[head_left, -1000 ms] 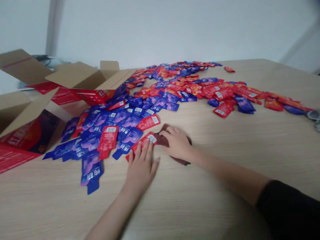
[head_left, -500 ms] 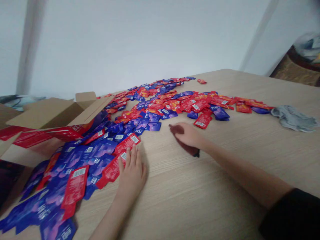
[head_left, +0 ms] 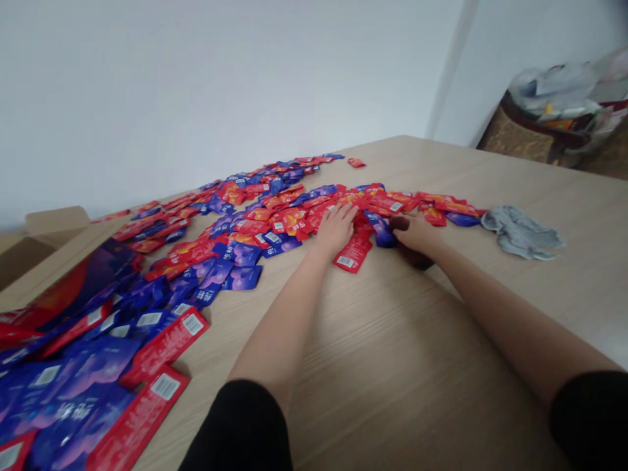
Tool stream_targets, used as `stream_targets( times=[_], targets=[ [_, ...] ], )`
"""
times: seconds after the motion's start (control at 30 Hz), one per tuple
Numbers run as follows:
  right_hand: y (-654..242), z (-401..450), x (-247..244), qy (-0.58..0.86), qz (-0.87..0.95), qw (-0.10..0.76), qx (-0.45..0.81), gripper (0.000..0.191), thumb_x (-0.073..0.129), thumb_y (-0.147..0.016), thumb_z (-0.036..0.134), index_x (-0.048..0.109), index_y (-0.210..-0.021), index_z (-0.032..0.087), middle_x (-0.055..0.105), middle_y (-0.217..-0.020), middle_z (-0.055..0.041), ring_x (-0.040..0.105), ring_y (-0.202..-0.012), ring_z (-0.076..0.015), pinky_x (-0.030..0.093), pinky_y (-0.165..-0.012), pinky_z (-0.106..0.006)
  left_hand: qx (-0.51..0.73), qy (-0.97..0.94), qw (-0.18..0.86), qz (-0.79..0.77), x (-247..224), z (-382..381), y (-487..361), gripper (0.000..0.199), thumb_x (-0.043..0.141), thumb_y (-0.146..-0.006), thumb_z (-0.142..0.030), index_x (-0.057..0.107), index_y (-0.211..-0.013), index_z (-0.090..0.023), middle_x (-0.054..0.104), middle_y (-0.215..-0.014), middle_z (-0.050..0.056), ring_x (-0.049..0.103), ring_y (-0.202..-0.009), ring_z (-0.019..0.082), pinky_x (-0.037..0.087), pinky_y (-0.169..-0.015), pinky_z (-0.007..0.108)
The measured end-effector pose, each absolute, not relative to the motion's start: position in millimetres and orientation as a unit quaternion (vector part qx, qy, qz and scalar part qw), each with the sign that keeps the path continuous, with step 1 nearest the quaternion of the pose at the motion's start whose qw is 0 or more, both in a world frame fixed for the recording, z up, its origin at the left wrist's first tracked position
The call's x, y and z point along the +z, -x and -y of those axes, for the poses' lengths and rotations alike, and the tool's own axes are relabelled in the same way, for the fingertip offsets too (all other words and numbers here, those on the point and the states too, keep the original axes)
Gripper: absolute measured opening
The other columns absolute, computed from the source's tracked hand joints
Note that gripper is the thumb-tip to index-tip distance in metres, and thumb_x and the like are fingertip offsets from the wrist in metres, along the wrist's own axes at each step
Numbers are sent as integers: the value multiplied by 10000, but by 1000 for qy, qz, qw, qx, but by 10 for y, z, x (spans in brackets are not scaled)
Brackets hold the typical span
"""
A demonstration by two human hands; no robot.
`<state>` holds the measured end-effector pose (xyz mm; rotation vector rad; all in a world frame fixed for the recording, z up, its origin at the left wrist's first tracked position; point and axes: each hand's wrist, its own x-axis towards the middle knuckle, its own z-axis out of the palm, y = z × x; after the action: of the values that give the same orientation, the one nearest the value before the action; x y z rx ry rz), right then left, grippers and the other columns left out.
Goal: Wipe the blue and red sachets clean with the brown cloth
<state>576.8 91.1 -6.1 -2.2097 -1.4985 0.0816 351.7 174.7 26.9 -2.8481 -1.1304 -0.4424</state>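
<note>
My left hand (head_left: pixel 336 229) reaches to the pile of red and blue packets (head_left: pixel 294 219) in the middle of the table, its fingers stretched out over red ones. Just under it a red packet with a white barcode label (head_left: pixel 352 254) sticks out towards me. Fingers wrapped round a dark maroon, flattish object (head_left: pixel 416 256), my right hand (head_left: pixel 418 234) is low at the near edge of the pile. What that object is, I cannot make out. A blue packet (head_left: pixel 380 230) lies between my hands, close to the right one.
More packets, blue and red, spread over the left front (head_left: pixel 73 379) beside an open cardboard box (head_left: pixel 63 261). Another row (head_left: pixel 235 186) runs along the white wall. At the right lies a grey cloth glove (head_left: pixel 523 232). A chair with bags (head_left: pixel 540 124) stands beyond the table.
My left hand has left the front packets and moved forward and right to the middle pile. My right hand has carried the maroon object forward and right. The view has turned right.
</note>
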Motion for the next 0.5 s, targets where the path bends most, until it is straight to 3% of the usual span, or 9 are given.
stream_targets(
  times=[0.13, 0.27, 0.4, 0.5],
  targets=[
    [-5672, -905, -112, 818, 526, 231, 7, 462, 557, -811, 410, 634, -1255, 305, 522, -1358, -127, 602, -1078, -332, 469, -906, -477, -136, 902, 10, 409, 72, -1835, -3664, 485, 424, -965, -265, 416, -1446, -204, 365, -1536, 116, 328, -1386, 296, 266, -1119, 480],
    [-5640, -838, -123, 821, 509, 257, -16, 469, 537, -816, 422, 623, -1256, 287, 512, -1326, -128, 612, -1036, -314, 485, -882, -458, -126, 888, -5, 443, 74, -1852, -3603, 522, 543, -908, -293, 445, -1420, -261, 429, -1464, 119, 374, -1341, 297, 313, -1079, 444],
    [-5559, -735, -141, 793, 491, 355, -66, 418, 551, -791, 368, 649, -1174, 233, 518, -1241, -126, 603, -1018, -277, 494, -868, -411, -131, 847, -30, 514, 239, -1909, -3604, 812, 734, -754, -369, 364, -1456, -198, 460, -1384, 209, 430, -1285, 385, 366, -1020, 492],
    [-5485, -636, -107, 758, 483, 429, -96, 384, 580, -752, 321, 666, -1110, 212, 548, -1161, -121, 594, -1003, -267, 495, -866, -401, -145, 837, -50, 525, 335, -1860, -3626, 755, 725, -764, -343, 388, -1421, -187, 568, -1271, 192, 512, -1212, 372, 387, -996, 488]
  ],
)
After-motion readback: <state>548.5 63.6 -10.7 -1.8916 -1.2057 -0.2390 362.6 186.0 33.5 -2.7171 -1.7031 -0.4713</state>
